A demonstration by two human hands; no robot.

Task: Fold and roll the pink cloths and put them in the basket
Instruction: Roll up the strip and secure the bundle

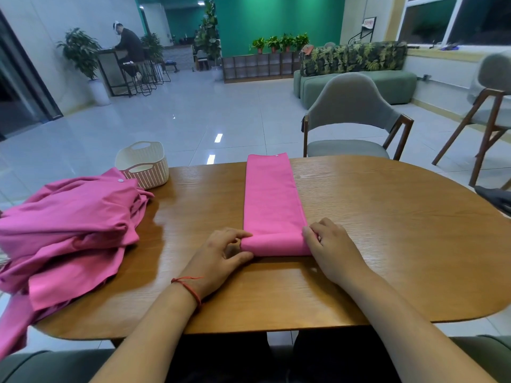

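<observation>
A pink cloth [271, 200], folded into a long narrow strip, lies on the wooden table [387, 230] and runs from its far edge toward me. Its near end is turned over into a short roll [275, 246]. My left hand [221, 258] pinches the roll's left end between thumb and fingers. My right hand [331, 250] grips the roll's right end with curled fingers. A heap of loose pink cloths [69, 230] covers the table's left side and hangs over its edge. The cream woven basket [143, 164] stands at the far left corner, just behind the heap.
A grey chair [351, 117] stands beyond the table's far edge, and another chair [486, 106] is at the right. A dark object [495, 199] pokes in at the right edge of the table. A person sits at a counter far back left.
</observation>
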